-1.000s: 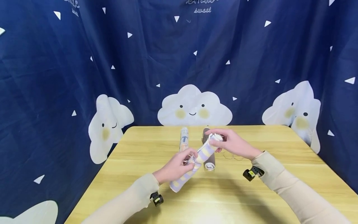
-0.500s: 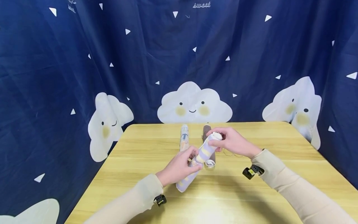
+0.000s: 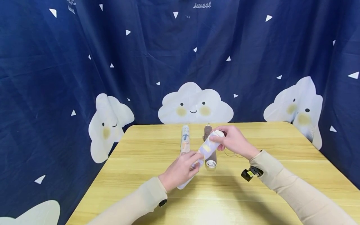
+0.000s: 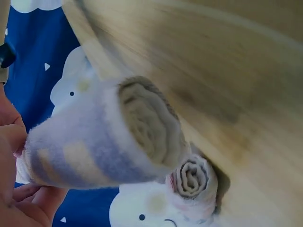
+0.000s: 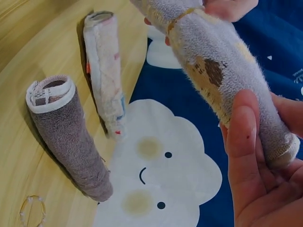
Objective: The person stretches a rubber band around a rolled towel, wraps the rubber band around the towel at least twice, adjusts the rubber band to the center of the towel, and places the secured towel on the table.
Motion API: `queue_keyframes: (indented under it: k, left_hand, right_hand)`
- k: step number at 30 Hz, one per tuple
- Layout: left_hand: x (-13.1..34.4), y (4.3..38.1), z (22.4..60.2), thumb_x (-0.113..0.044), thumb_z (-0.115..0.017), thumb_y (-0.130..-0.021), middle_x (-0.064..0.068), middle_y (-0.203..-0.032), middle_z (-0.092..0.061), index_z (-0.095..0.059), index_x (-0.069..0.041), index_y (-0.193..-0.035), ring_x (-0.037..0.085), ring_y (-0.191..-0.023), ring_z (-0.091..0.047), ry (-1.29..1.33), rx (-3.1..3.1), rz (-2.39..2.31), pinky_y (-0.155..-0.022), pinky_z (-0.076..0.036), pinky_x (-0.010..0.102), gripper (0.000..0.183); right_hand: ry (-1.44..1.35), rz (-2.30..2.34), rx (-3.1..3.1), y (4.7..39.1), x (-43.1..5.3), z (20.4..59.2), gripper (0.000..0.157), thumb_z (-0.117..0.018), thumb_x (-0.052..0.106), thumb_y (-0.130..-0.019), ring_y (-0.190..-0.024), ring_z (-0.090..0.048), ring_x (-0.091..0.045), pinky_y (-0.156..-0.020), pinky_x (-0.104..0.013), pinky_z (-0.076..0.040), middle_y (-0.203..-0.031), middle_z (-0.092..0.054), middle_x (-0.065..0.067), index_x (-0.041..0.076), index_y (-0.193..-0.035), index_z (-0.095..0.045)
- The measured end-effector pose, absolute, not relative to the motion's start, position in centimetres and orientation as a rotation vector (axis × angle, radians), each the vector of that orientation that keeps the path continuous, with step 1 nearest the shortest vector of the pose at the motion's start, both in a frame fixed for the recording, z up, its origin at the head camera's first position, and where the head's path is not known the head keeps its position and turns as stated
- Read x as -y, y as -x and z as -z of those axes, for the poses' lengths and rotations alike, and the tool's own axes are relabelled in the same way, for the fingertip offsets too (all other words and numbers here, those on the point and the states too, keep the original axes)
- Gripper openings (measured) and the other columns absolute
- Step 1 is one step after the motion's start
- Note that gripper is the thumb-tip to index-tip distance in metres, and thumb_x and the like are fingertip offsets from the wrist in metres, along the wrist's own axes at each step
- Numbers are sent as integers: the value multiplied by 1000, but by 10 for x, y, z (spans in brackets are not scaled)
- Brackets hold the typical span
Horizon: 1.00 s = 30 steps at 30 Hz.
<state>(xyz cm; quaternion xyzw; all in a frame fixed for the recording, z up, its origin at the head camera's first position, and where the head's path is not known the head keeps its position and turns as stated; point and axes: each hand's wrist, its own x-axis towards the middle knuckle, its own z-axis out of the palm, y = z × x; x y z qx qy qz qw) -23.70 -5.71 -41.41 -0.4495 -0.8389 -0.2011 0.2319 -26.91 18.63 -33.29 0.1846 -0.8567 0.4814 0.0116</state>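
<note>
A rolled lavender towel [image 3: 207, 150] with yellow patches is held at a slant above the table. My right hand [image 3: 232, 141] grips its upper end, thumb in front. Lower down, around the middle of the roll, my left hand [image 3: 181, 170] holds it with curled fingers. In the right wrist view a thin yellowish band [image 5: 183, 20] circles the towel beside the left hand's fingers. The left wrist view shows the roll's lower end [image 4: 149, 125] with its coiled layers. Part of the towel is hidden behind the left hand in the head view.
A brown rolled towel [image 5: 71, 142] and a white patterned rolled towel [image 5: 105, 71] lie side by side on the wooden table [image 3: 135, 156]. A thin loop band [image 5: 33, 211] lies to the right of the brown roll. Behind hangs a blue curtain [image 3: 146, 56] with clouds.
The left hand has shifted right and slightly up along the lavender towel, covering more of it. The towel's lower end has moved a little right. The right hand stays gripping the upper end.
</note>
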Motion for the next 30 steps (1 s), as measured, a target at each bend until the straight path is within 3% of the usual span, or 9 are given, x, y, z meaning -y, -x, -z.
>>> queue_keyframes:
  k: [7, 13, 20, 24, 30]
  left_hand:
    - [55, 239, 411, -5, -70, -87, -4, -90, -58, -58, -14, -105, 4, -74, -53, 1274, 2216, 399, -65, -47, 14, 24]
    - [55, 239, 411, -9, -70, -88, -2, -92, -58, -58, -14, -100, 7, -76, -54, 1274, 2226, 304, -66, -49, 16, 18]
    - [59, 242, 418, -13, -67, -93, 0, -95, -58, -59, -14, -96, 10, -78, -58, 1277, 2235, 291, -71, -53, 22, 9]
    - [63, 244, 422, -13, -63, -95, 1, -105, -62, -59, -16, -101, 11, -83, -60, 1269, 2256, 386, -73, -54, 21, 7]
    - [67, 242, 421, -12, -62, -94, -1, -113, -66, -56, -17, -118, 5, -87, -65, 1194, 2392, 760, -71, -53, 13, 25]
  right_hand:
    - [-541, -1487, 2661, 269, -187, 333, 21, -74, 19, -91, -58, -65, -22, -54, -32, -57, -79, -70, -9, 4, -106, -73]
    - [-541, -1502, 2665, 269, -186, 336, 22, -73, 18, -92, -58, -65, -21, -56, -36, -58, -80, -71, -11, 2, -106, -72]
    - [-550, -1531, 2667, 270, -187, 335, 26, -74, 18, -91, -59, -65, -21, -55, -31, -57, -81, -71, -12, -1, -108, -71]
    - [-563, -1564, 2669, 273, -188, 334, 27, -74, 21, -91, -61, -67, -22, -58, -34, -58, -82, -71, -11, 1, -109, -71]
    - [-606, -1633, 2661, 277, -188, 338, 33, -73, 23, -93, -67, -70, -24, -64, -37, -60, -89, -72, -12, 4, -119, -68]
